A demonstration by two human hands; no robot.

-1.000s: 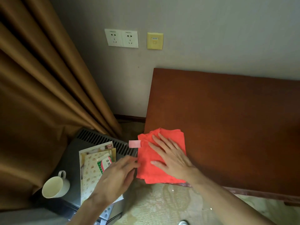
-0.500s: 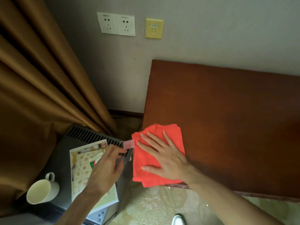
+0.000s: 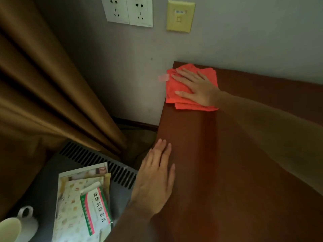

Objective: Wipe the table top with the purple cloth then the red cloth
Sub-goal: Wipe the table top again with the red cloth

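The red cloth [image 3: 190, 88] is pressed flat at the table [image 3: 236, 163] corner by the right hand [image 3: 197, 86], fingers [image 3: 183, 72] spread. The left hand [image 3: 155, 180] is laid open on the table edge.

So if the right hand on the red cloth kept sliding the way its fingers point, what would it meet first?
The right hand lies flat on the red cloth, fingers aimed at the table top's far left corner. It would likely run off the table's left edge there, and the wall stands close behind, though depth is hard to judge.
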